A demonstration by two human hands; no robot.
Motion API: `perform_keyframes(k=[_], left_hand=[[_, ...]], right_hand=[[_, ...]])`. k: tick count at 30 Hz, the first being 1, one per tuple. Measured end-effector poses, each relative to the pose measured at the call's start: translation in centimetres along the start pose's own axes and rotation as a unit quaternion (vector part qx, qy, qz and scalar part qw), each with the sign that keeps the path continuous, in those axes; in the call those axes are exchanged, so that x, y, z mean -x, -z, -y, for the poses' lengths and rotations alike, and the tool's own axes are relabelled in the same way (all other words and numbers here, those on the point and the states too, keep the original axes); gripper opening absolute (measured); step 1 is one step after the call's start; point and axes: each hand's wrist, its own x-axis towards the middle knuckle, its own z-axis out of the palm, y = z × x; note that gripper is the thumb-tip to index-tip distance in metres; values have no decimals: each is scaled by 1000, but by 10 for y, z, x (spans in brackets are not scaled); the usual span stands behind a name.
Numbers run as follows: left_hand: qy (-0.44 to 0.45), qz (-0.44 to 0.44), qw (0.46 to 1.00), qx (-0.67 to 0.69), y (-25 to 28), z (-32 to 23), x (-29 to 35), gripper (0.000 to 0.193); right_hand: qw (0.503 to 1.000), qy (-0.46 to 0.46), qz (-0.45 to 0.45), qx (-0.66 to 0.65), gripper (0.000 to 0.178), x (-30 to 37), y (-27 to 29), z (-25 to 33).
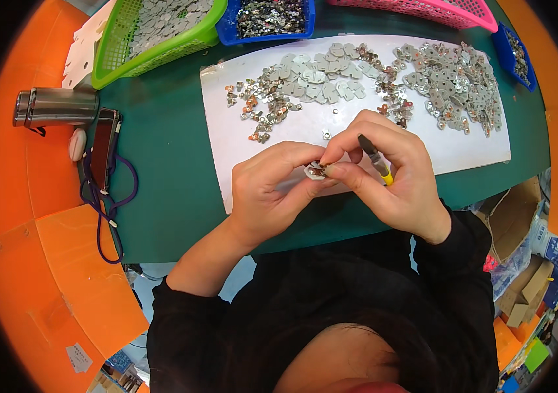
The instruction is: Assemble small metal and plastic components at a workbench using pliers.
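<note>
Between my two hands, over the near edge of a white sheet (357, 131), is a small silvery metal plate (314, 171) with darker brownish bits on it. My left hand (269, 187) pinches the plate between thumb and index finger. Thumb and index of my right hand (390, 170) close on its other side, partly hiding it. A slim tool with a black tip and yellow body (376, 158) rests in my right hand. Past my fingertips lie flat grey plates (321, 75), small metal fittings with orange bits (262, 108), and a pile of assembled-looking pieces (456, 85).
Along the far side stand a green basket (105, 56) of grey discs, a blue bin (230, 29) of small parts, a pink basket (482, 16) and another blue bin (505, 56). At left are a steel flask (63, 107) and a phone (103, 147) with a purple cord (133, 180).
</note>
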Motion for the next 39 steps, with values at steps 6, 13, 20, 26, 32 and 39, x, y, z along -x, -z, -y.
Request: perform_keyframes(k=[6, 13, 20, 26, 32, 39], left_hand=[[-24, 36, 999, 1, -1, 4, -2, 38], [73, 7, 996, 52, 0, -1, 0, 47], [57, -20, 997, 39, -5, 2, 0, 36], [78, 3, 996, 41, 2, 2, 2, 33], [63, -12, 997, 38, -1, -4, -3, 30], [-75, 41, 985, -152, 0, -20, -12, 30]], right_hand=[[997, 33, -21, 71, 11, 0, 14, 5], [880, 57, -279, 379, 12, 8, 107, -32], [819, 1, -294, 493, 13, 15, 128, -54], [928, -17, -229, 294, 14, -7, 83, -38], [935, 135, -296, -137, 32, -12, 110, -57], [853, 201, -478, -51, 34, 24, 129, -82]])
